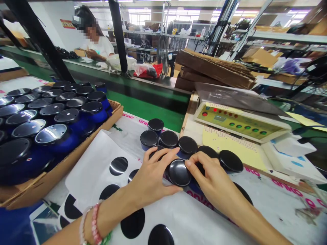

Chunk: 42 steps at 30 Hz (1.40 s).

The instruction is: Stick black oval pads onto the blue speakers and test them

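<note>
Factory floor, a workshop line for small goods: green conveyor (145, 109) along the benches, steel shelving (286, 37) stocked with boxes and bags, stacked flattened cartons (214, 68), a machine control panel (237, 122) with lit buttons, a cardboard tray (114, 109) packed with blue jars (66, 139), a standing fan (163, 51), a co-worker (102, 46) at the line

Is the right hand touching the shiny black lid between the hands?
Touching. The head view shows the right hand with its thumb tip pressed against the edge of the shiny black lid.
</note>
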Available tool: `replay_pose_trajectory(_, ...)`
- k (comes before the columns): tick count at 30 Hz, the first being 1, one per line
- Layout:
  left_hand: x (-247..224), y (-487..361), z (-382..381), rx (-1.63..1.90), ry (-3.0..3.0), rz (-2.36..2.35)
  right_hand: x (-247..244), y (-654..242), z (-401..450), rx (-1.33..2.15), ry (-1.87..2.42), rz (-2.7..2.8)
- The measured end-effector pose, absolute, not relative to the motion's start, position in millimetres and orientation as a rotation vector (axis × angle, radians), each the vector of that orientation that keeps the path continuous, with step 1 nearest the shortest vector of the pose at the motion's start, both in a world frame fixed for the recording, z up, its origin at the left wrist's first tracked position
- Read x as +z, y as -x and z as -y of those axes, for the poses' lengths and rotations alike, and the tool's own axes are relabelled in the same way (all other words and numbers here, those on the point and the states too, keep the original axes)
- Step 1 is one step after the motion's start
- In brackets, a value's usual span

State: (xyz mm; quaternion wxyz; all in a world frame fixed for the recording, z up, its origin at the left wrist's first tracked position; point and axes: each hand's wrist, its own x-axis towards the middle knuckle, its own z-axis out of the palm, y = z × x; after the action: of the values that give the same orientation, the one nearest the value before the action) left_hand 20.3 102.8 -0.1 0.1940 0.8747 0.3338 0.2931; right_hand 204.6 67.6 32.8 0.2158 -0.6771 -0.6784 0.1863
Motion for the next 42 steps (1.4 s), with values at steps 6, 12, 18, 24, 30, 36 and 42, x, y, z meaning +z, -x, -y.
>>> replay_pose_trajectory(6, -0.2, -20.3, -102.2, 0.826, -2.47, -0.928, 31.6, -204.2, -67.6, 0.464, 1.865, 1.881)
replay_pose_trajectory(12, -1.2, -20.0, -103.1, 0.831, -2.496, -0.935, 30.3, -205.7, -68.5, 0.483, 1.859, 1.882)
replay_pose_trajectory(18, -1.6, -19.9, -103.0, 0.848, -2.484, -0.915, 31.1, -206.7, -66.5, 0.506, 1.862, 1.878)
replay_pose_trajectory(24, -1.4, -19.8, -102.0, 0.846, -2.503, -0.933, 30.0, -205.6, -66.9, 0.441, 1.841, 1.889)
replay_pose_trajectory(30, -1.9, -20.8, -102.8, 0.874, -2.533, -0.936, 27.4, -204.5, -67.8, 0.316, 1.772, 1.957)
replay_pose_trajectory(36, -4.3, -24.6, -101.4, 0.848, -2.866, -0.865, 28.1, -211.2, -74.1, 0.094, 1.668, 2.106)
replay_pose_trajectory(42, -1.9, -27.4, -98.2, 0.708, -3.074, -0.892, 82.9, -252.3, -55.9, 0.003, 1.634, 1.908)
